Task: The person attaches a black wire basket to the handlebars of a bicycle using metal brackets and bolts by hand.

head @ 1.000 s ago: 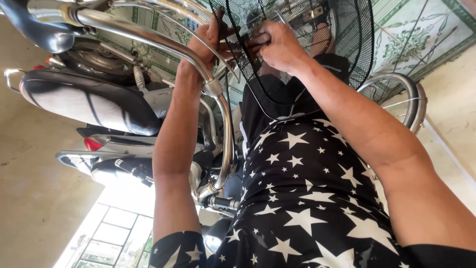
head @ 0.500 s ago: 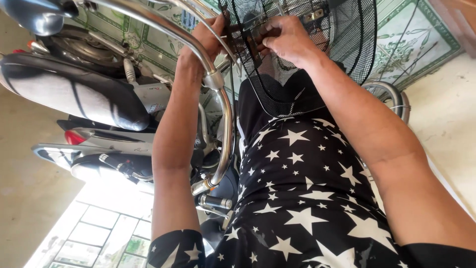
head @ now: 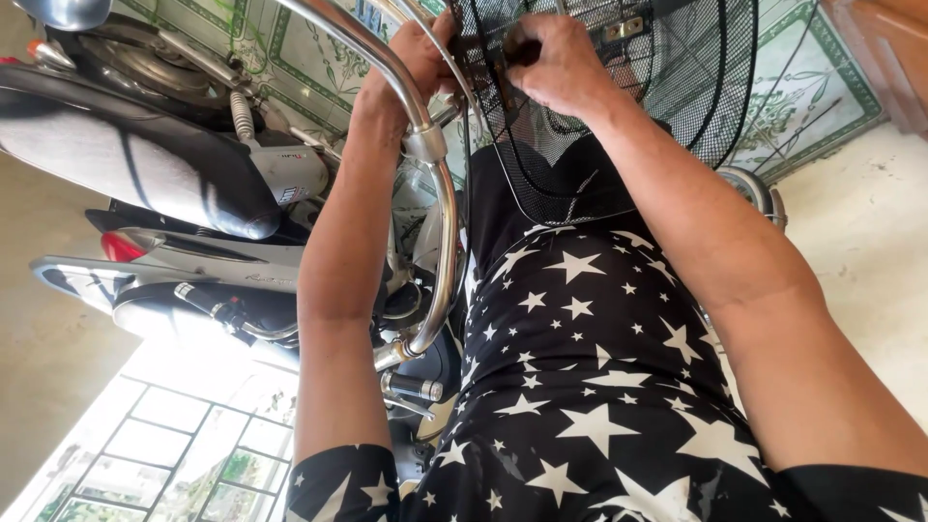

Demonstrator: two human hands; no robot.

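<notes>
2 hands are working at 1 black wire basket [head: 667, 87] mounted on 1 bicycle's chrome handlebar [head: 425, 145]. The left hand [head: 411, 58] is gripping the basket's rim; the right hand [head: 556, 63] is curling, pinching something small there. 1 motorbike [head: 155, 174] is standing beside.

Place: a home's covered parking spot or entrance area, not a fitted workshop.
Vehicles: a motor scooter [head: 145, 174] stands parked at the left, just beside a bicycle with a chrome handlebar [head: 440, 222] and black mesh basket [head: 667, 87].
Walls: patterned green and white tiles [head: 812, 87] at the far side.
Floor: bare pale concrete [head: 870, 251].
</notes>
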